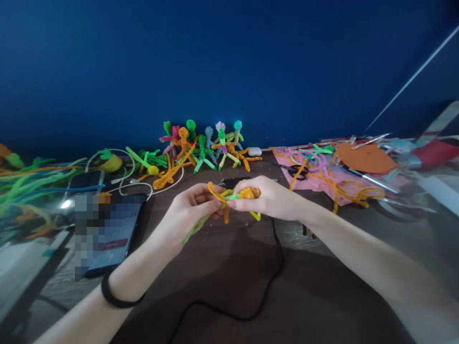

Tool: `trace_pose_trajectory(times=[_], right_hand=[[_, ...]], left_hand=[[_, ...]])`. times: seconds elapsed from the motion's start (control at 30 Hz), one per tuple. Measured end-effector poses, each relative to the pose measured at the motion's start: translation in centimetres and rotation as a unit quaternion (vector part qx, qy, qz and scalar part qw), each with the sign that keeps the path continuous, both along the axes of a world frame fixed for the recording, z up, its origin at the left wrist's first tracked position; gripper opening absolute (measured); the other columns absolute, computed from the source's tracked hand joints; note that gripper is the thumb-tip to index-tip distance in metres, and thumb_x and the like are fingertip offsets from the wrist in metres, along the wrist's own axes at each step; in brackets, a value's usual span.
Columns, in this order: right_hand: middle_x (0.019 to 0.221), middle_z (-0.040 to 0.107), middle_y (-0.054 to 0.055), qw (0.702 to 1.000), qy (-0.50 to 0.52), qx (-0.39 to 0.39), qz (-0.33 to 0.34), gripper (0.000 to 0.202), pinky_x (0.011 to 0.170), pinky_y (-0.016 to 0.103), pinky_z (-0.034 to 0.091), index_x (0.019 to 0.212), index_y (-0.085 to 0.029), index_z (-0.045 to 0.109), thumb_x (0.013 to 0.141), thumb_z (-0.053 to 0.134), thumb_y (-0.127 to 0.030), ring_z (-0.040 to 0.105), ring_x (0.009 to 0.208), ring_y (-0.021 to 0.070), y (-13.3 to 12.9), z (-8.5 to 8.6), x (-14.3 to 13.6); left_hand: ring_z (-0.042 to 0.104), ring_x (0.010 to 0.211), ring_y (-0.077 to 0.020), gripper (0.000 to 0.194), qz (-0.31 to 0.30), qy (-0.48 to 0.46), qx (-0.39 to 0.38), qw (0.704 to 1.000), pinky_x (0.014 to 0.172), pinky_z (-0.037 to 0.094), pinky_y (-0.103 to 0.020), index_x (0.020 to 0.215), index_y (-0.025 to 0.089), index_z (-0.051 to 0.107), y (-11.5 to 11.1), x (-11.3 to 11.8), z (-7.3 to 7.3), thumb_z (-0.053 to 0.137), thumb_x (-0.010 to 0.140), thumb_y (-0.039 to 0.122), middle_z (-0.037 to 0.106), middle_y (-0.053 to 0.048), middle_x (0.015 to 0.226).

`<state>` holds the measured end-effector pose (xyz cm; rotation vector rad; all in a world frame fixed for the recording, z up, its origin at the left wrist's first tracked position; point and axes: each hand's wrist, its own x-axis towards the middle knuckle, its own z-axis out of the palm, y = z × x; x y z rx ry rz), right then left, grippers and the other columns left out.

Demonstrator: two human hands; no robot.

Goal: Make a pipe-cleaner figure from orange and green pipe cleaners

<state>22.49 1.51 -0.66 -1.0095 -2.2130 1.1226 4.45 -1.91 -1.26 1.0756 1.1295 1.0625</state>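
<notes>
Head view: nearest, a black cable curves across the desk, where it could snag. The left hand and right hand meet above, fingers pinched on a fuzzy-stem piece — exact grip hard to make out. Pinching close to the join should keep the coils tight. Beyond, scissors overlap a pink sheet — fuzzy-stem figures line the blue wall.

Orange, yellow and green pipe-cleaner piece, deep blue wall, pink sheet, black wristband
</notes>
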Motion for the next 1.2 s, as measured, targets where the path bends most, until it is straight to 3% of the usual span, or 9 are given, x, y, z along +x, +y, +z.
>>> trace_pose_trajectory(times=[0.17,0.33,0.5,0.6,0.73,0.83,0.97,1.1,1.2], right_hand=[[0.061,0.056,-0.002,0.983,0.071,-0.167,0.031,0.025,0.042,0.019,0.038,0.071,-0.015,0.054,0.073,0.059,-0.039,0.054,0.045,0.0079,-0.1,0.0,-0.4],[0.061,0.057,-0.001,0.947,0.182,-0.262,0.041,0.023,0.040,0.019,0.041,0.070,-0.014,0.052,0.072,0.060,-0.036,0.056,0.045,0.0089,0.0,-1.0,-0.9],[0.067,0.061,0.002,0.940,0.205,-0.266,0.060,0.021,0.052,0.020,0.044,0.073,-0.013,0.057,0.073,0.060,-0.034,0.060,0.063,0.0112,0.6,-1.7,-0.9],[0.069,0.061,0.001,0.960,0.145,-0.235,0.047,0.022,0.055,0.020,0.043,0.070,-0.014,0.059,0.072,0.061,-0.035,0.057,0.065,0.0096,1.1,-1.6,-0.7],[0.063,0.059,0.000,0.977,0.027,-0.205,0.047,0.025,0.052,0.018,0.041,0.065,-0.012,0.060,0.069,0.064,-0.036,0.055,0.059,0.0082,1.7,-1.6,-0.3],[0.063,0.059,0.001,0.950,0.031,-0.296,0.090,0.025,0.051,0.020,0.043,0.070,-0.012,0.059,0.071,0.063,-0.037,0.055,0.055,0.0083,1.9,-2.2,-0.2],[0.064,0.060,0.000,0.888,0.185,-0.401,0.130,0.021,0.062,0.025,0.047,0.073,-0.011,0.059,0.071,0.062,-0.032,0.058,0.058,0.0088,1.9,-4.5,-1.0],[0.059,0.059,0.000,0.839,0.314,-0.427,0.125,0.021,0.068,0.025,0.045,0.061,-0.011,0.057,0.069,0.063,-0.029,0.057,0.059,0.0087,2.0,-6.8,-2.0],[0.052,0.055,-0.001,0.842,0.332,-0.404,0.134,0.020,0.059,0.023,0.041,0.056,-0.011,0.056,0.068,0.062,-0.026,0.054,0.055,0.0084,2.0,-7.0,-2.2]], left_hand=[[0.061,0.061,-0.0102,0.022,-0.001,-0.014,-0.008,1.000,0.058,0.047,-0.019,0.081,0.016,0.064,0.1,-0.1,0.0,0.070,0.060,0.018,0.067,-0.002,0.074],[0.060,0.061,-0.0093,0.014,-0.005,-0.026,0.001,1.000,0.058,0.046,-0.017,0.076,0.018,0.063,0.1,-0.1,0.0,0.068,0.063,0.020,0.065,0.000,0.068],[0.061,0.063,-0.0100,0.017,-0.022,-0.011,-0.004,1.000,0.059,0.047,-0.018,0.082,0.019,0.065,0.1,-0.2,0.0,0.066,0.066,0.020,0.066,-0.001,0.072],[0.061,0.069,-0.0114,0.016,-0.029,0.027,-0.002,0.999,0.062,0.047,-0.019,0.083,0.018,0.066,0.2,-0.3,-0.3,0.066,0.067,0.021,0.067,-0.002,0.075],[0.057,0.057,-0.0100,0.013,-0.036,0.094,-0.046,0.994,0.057,0.045,-0.020,0.076,0.014,0.066,0.4,-0.1,-0.7,0.066,0.065,0.020,0.065,-0.002,0.064],[0.054,0.052,-0.0092,0.008,-0.071,0.131,-0.080,0.986,0.052,0.042,-0.019,0.069,0.013,0.066,0.6,-0.3,-0.7,0.066,0.064,0.020,0.061,-0.001,0.056],[0.055,0.053,-0.0093,0.006,-0.084,0.126,-0.064,0.986,0.054,0.043,-0.019,0.068,0.015,0.064,1.0,-0.9,-0.7,0.064,0.065,0.020,0.061,-0.001,0.058],[0.057,0.061,-0.0115,0.009,-0.087,0.111,-0.043,0.989,0.060,0.045,-0.022,0.071,0.015,0.063,1.1,-1.0,-0.9,0.065,0.066,0.023,0.061,-0.002,0.064],[0.055,0.057,-0.0097,0.007,-0.089,0.098,-0.041,0.990,0.057,0.043,-0.020,0.069,0.015,0.061,0.8,-0.7,-0.6,0.064,0.067,0.021,0.061,-0.001,0.064]])
